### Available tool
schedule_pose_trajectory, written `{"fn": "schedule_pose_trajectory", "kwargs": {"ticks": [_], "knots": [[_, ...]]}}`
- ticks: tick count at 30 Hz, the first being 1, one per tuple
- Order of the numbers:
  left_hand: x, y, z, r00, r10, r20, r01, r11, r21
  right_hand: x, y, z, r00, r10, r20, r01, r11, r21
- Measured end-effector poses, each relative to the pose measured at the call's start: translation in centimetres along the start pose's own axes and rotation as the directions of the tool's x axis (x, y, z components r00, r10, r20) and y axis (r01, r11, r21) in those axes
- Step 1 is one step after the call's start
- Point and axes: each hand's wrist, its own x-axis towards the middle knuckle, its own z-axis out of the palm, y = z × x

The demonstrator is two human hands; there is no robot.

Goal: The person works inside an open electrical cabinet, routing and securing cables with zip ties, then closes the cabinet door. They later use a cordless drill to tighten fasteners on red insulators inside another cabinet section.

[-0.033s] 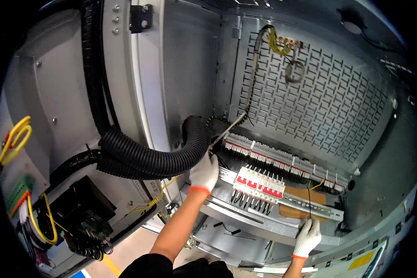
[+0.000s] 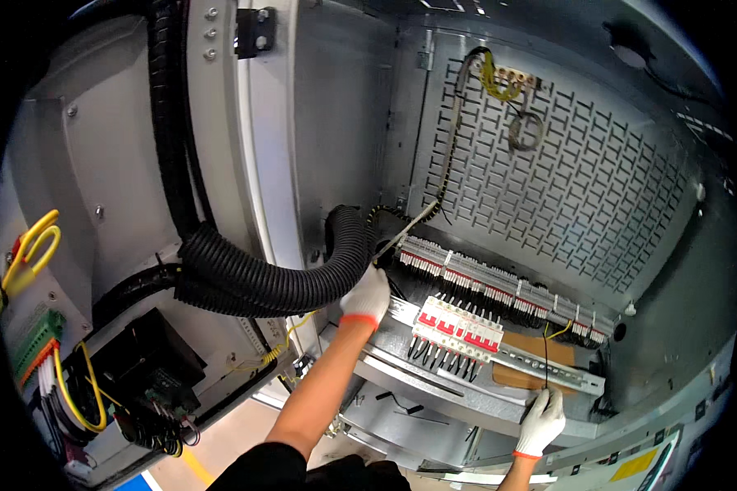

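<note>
Left hand point(image 2: 367, 296) gloved, fingers closed around pale cable point(image 2: 405, 231) beside corrugated black conduit point(image 2: 278, 282). Right hand point(image 2: 540, 421) gloved, fingers pinching thin black wire point(image 2: 545, 364) at DIN rail point(image 2: 549, 370), right of red breakers point(image 2: 458, 326).

We have one head view, looking up and forward into an open grey cabinet point(image 2: 344, 123), close range.

Yellow wire loops point(image 2: 29, 250) on open door at far left. Green terminal block point(image 2: 34, 344) just below. Perforated grey back panel point(image 2: 581, 204) inside cabinet. Brass bar with yellow wires point(image 2: 512, 79) near panel top. Brown cardboard piece point(image 2: 532, 360) behind rail.
</note>
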Motion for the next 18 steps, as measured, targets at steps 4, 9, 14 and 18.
{"fn": "schedule_pose_trajectory", "kwargs": {"ticks": [4, 9, 14, 18], "knots": [[3.9, 0.4, 5.9, 0.979, -0.099, -0.179, 0.15, 0.944, 0.293, 0.2, -1.5, -0.3, 0.997, -0.063, -0.045, 0.062, 0.998, -0.02], [5.5, -12.3, 10.3, 0.98, 0.122, -0.156, 0.009, 0.76, 0.65, -0.4, -3.0, 0.3, 0.995, 0.036, 0.089, -0.046, 0.993, 0.11], [3.5, 2.4, 5.3, 0.983, -0.039, -0.181, -0.002, 0.976, -0.22, 5.1, -5.5, -2.0, 0.987, -0.152, 0.058, 0.134, 0.96, 0.246], [4.1, 2.2, 3.8, 0.998, 0.042, -0.048, -0.045, 0.997, -0.063, 12.4, -19.3, 0.6, 0.698, -0.696, 0.167, 0.548, 0.67, 0.5]]}}
